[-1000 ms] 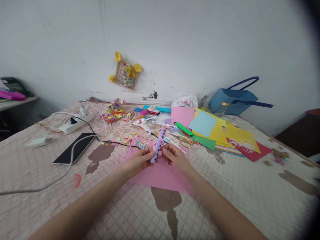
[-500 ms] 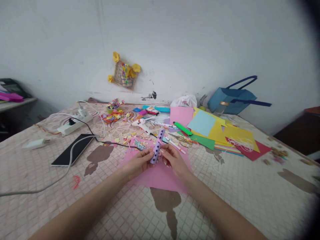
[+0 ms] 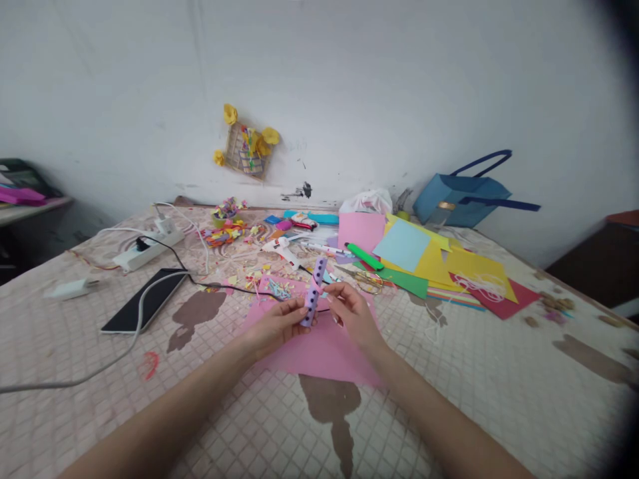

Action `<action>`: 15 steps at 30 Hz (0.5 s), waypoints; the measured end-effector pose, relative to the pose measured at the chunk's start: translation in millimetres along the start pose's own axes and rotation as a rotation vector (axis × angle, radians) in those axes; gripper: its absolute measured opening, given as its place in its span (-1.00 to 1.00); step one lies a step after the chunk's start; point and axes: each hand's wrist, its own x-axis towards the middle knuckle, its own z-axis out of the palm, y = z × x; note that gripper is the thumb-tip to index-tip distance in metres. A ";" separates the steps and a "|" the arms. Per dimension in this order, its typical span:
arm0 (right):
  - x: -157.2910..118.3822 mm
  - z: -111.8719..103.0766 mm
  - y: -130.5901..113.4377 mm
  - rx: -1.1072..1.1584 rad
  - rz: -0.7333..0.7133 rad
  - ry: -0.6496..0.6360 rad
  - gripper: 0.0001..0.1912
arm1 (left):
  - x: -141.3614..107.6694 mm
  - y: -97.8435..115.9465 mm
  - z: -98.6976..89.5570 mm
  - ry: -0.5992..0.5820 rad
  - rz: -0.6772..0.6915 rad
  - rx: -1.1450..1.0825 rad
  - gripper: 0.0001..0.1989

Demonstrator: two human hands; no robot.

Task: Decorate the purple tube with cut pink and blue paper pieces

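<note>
Head view: my left hand [image 3: 276, 327] pinches the tube [image 3: 311, 305], sheet [image 3: 319, 356] below. Right hand [image 3: 355, 319] just crept up to its band [image 3: 316, 287], so that's getting attention; can't tell if it's gripping.

Left of fingers [image 3: 288, 307]: tablet [image 3: 127, 311] lying flat, black screen up, grey cable [image 3: 64, 384] crossing it. White adapter [image 3: 70, 289] farther left. Beyond tablet, white power strip [image 3: 130, 257], black plug [image 3: 142, 244] in it. High beyond fingers, woven hanging [image 3: 236, 152] on wall [image 3: 374, 100], yellow flowers [image 3: 230, 114] at corners. Far right beyond fingers, blue bag [image 3: 433, 193], dark handles; white plastic bag [image 3: 367, 201] left of it.
</note>
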 end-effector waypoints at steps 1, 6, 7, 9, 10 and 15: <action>-0.4 0.1 -0.3 -0.004 -0.012 0.002 -0.84 | 0.1 -0.2 -0.2 0.000 -0.001 0.007 -0.85; -0.5 -1.3 -1.2 -0.011 -0.021 0.013 -0.81 | 1.5 -1.6 -2.9 -0.024 0.037 0.066 -0.80; -0.4 -1.8 -1.5 -0.026 -0.009 0.003 -0.82 | 1.8 -1.4 -3.6 -0.026 0.059 0.094 -0.79; -0.4 -2.3 -2.7 -0.058 0.015 -0.014 -0.85 | 2.2 -0.3 -4.6 -0.022 0.105 0.171 -0.77; -0.5 -2.3 -3.5 -0.071 0.021 -0.019 -0.86 | 2.3 0.5 -4.9 -0.016 0.127 0.214 -0.76; -1.7 -0.1 -8.4 -0.124 0.013 -0.015 -0.85 | 3.0 2.4 -5.0 0.000 0.179 0.339 -0.71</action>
